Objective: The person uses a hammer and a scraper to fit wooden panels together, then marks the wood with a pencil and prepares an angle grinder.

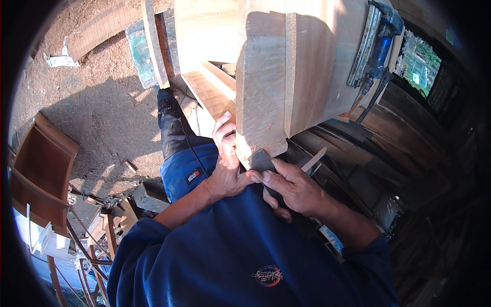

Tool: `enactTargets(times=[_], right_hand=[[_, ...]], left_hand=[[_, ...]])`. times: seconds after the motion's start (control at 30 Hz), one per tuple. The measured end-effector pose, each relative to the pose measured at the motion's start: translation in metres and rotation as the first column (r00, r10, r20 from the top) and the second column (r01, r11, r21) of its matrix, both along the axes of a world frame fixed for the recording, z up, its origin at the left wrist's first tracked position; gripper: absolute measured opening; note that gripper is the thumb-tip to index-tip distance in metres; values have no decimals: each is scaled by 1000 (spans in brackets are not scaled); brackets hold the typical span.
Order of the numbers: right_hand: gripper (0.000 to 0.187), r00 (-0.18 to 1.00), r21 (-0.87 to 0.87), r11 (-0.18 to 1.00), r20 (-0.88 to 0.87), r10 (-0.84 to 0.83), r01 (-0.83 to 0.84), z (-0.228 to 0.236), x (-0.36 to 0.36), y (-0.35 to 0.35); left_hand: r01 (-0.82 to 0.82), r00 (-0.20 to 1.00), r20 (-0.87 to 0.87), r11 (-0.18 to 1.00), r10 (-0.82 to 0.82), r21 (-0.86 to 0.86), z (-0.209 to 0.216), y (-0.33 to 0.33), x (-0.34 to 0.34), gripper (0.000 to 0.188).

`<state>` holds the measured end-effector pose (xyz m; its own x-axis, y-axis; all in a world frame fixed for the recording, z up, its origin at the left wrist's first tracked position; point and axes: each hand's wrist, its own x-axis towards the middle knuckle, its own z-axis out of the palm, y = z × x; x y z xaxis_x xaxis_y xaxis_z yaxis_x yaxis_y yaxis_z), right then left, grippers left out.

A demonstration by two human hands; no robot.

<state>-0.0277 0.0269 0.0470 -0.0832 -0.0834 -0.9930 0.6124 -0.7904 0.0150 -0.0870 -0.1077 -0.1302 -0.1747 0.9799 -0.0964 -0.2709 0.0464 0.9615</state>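
A pale wooden workpiece (263, 77) of broad boards with a raised strip reaches toward me, its near end just ahead of my body. My left hand (227, 161) wraps its fingers around the left edge of this near end, and its thumb points at my right thumb. My right hand (299, 189) pinches a dark grey piece of sandpaper (261, 161) between thumb and fingers. The sandpaper lies against the near corner of the wood. Whether it is folded or backed by a block, I cannot tell. Both thumbs meet beside it.
A blue nail gun (381, 48) lies on the workpiece at the far right. Dark boards (404, 128) lean to the right. On the left, a brown wooden drawer-like box (43, 163) stands among scraps and thin strips. Wood shavings cover the ground (102, 102).
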Motion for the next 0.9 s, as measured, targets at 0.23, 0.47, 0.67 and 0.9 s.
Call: enactTargets(times=[0.23, 0.47, 0.67, 0.9], right_hand=[[29, 1000, 47, 999, 1, 4, -4, 2, -5, -8], [29, 998, 18, 999, -49, -47, 48, 3, 6, -2], [27, 998, -5, 1000, -62, 3, -3, 5, 2, -2], [30, 997, 29, 997, 35, -71, 70, -1, -16, -17]], left_hand=[[56, 998, -5, 998, -56, 16, -1, 0, -4, 89], [23, 1000, -21, 1000, -23, -8, 1, 6, -6, 95], [32, 998, -52, 999, -32, 10, 1, 5, -7, 97], [-11, 1000, -25, 997, 13, 73, -12, -2, -3, 86]])
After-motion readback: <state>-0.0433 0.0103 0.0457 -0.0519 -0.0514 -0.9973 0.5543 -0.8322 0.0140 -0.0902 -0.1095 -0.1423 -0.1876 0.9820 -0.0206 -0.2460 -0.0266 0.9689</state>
